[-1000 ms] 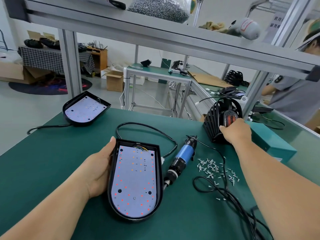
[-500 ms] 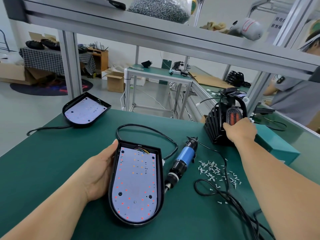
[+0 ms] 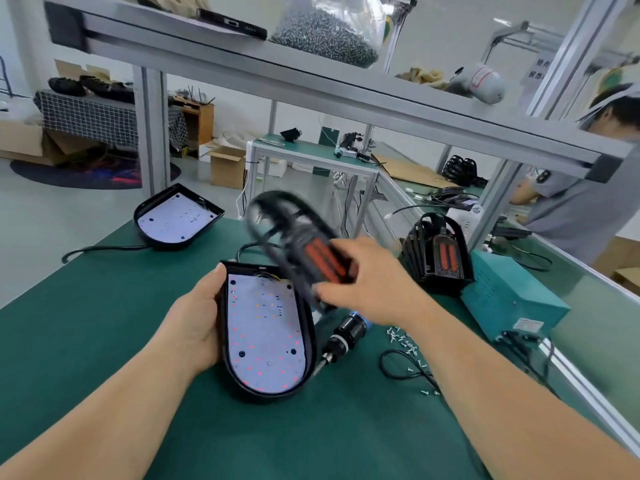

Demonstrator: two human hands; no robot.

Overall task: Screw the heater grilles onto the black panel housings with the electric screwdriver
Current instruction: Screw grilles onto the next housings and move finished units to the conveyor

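Observation:
A black panel housing [image 3: 266, 336] with a white LED board lies on the green mat, and my left hand [image 3: 199, 320] grips its left edge. My right hand [image 3: 367, 282] holds a black heater grille [image 3: 294, 237] with red bars, blurred, tilted in the air above the housing's far end. The electric screwdriver [image 3: 346, 336] lies on the mat just right of the housing, partly hidden under my right hand. A stack of more grilles [image 3: 438, 254] stands to the right. Loose screws [image 3: 403, 339] are scattered near the screwdriver.
A second panel housing [image 3: 178, 218] lies at the far left of the mat. A teal power box [image 3: 512, 299] sits at the right, with black cables [image 3: 408, 370] looping in front. An aluminium shelf frame [image 3: 311, 81] hangs overhead. Another person [image 3: 585, 202] works at the far right.
My right hand has lifted one grille off the stack at the right and carried it left, over the housing. My left hand stays on the housing's edge.

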